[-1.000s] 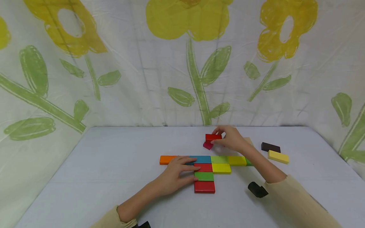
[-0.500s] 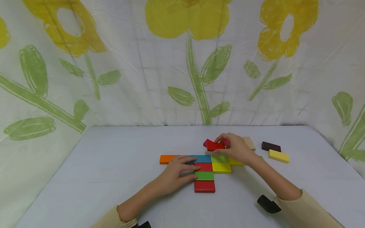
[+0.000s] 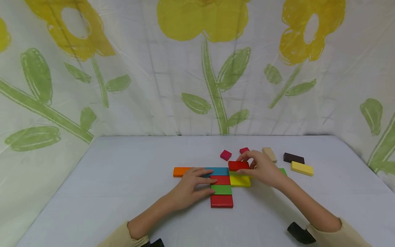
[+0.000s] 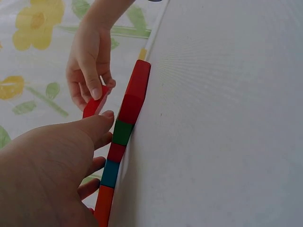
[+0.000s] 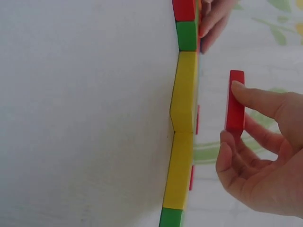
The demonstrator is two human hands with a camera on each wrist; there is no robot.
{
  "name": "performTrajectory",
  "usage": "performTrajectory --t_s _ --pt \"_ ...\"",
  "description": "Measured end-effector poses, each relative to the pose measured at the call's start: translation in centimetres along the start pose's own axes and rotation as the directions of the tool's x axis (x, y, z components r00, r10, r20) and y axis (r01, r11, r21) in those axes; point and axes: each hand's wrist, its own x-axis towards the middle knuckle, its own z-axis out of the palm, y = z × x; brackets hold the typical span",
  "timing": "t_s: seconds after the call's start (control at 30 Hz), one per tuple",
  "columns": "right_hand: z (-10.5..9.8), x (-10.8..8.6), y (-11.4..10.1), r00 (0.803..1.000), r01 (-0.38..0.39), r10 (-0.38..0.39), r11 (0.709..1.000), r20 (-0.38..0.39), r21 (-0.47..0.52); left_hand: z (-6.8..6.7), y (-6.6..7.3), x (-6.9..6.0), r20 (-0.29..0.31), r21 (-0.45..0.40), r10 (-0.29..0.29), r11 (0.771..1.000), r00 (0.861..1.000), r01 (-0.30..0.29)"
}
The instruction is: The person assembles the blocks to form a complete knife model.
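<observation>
Presently, the right hand (image 3: 260,168) had its thumb and fingers clamped on a red block (image 3: 238,166), which was at nine o'clock from the middle of that hand. In the head view this block covered the far part of the lime block (image 3: 235,174); whether the two touched, I could not tell. The left hand (image 3: 192,188) had its fingers stretched and apart, with their tips at the blue block (image 3: 219,171) toward two o'clock, the middle red block (image 3: 221,180) a little lower, and the inner green block (image 3: 221,189) at three.

In the flat arrangement I counted one orange block (image 3: 181,172), one blue, one lime, two yellow blocks (image 5: 184,92), two green and two red, so the held one made three reds. Loose beyond it were two small crimson pieces (image 3: 226,155), between nine and eleven o'clock from the right hand, one beige block (image 3: 270,154) at one o'clock, one dark brown block (image 3: 294,158) between two and three, and one pale yellow block (image 3: 302,168) at three.

The surface (image 3: 108,178) was white and smooth. Toward twelve o'clock stood a white backdrop (image 3: 139,103), painted with yellow flowers (image 3: 202,20) and green leaves.
</observation>
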Motion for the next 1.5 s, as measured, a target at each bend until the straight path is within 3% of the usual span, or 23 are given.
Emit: performTrajectory --t_s 0.73,1.07,1.5 --pt "0.5 -3.6 0.3 1.000 -0.004 0.003 1.000 0.031 0.025 0.0 0.1 0.3 0.005 0.013 -0.007 1.000 1.000 0.007" --pt "0.8 -4.0 0.3 0.995 0.005 -0.011 0.998 0.097 0.055 0.0 0.2 0.3 0.009 0.017 -0.009 1.000 1.000 0.009" --pt "1.3 -4.0 0.6 0.993 0.003 -0.007 0.999 0.118 0.037 0.1 0.1 0.1 0.012 0.019 -0.022 1.000 1.000 0.022"
